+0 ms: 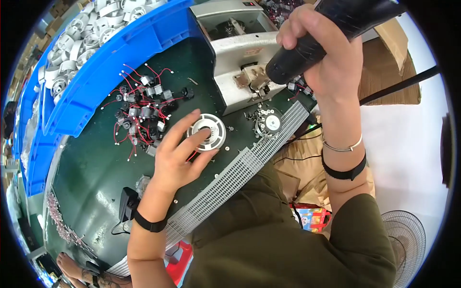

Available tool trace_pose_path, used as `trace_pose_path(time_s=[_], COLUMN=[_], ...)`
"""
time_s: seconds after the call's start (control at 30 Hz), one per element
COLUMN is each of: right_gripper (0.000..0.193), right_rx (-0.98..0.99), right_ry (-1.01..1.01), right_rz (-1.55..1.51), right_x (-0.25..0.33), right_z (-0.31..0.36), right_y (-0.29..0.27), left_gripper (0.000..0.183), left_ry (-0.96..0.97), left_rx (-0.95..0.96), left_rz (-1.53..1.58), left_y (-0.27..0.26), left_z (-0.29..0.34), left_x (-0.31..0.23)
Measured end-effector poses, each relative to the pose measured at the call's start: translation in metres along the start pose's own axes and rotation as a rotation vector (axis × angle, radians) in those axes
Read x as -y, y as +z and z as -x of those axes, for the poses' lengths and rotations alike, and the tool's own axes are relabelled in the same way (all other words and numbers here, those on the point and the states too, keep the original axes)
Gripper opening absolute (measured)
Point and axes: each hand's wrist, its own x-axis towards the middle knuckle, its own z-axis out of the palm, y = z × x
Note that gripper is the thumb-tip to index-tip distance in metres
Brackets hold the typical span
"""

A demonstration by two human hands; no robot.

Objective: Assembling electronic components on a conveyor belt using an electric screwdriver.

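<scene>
My left hand (175, 161) rests on a white round plastic housing (219, 126) on the green table. Its thumb and fingers lie around the rim, one fingertip at the black centre. Raised at the upper right, my right hand (331, 50) is wrapped round a thick black cylindrical tool (300, 57), like an electric screwdriver. The tool's blunt end hangs in front of a grey metal machine (247, 53), apart from the housing. Left of the housing lies a pile of small motors (144, 113) with red wires.
A blue bin (129, 38) of white plastic parts (72, 48) stands at the upper left. Small metal pieces and a round labelled disc (272, 123) lie before the machine. A perforated grey strip (230, 170) edges the table. Another person's hand (69, 266) shows lower left; a fan (403, 245) lower right.
</scene>
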Motion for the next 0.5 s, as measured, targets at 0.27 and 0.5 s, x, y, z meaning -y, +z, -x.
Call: trace_pose_path(time_s=[0.27, 0.5], right_gripper=[0.004, 0.004], right_rx=[0.244, 0.182], right_ry=[-0.042, -0.021], right_rz=[-0.16, -0.159], right_x=[-0.038, -0.038], right_z=[0.006, 0.012], right_y=[-0.041, -0.035], left_gripper=[0.036, 0.035], left_ry=[0.014, 0.027], left_rx=[0.032, 0.031], left_rz=[0.004, 0.014], left_y=[0.003, 0.002], left_z=[-0.002, -0.003], left_x=[-0.003, -0.001])
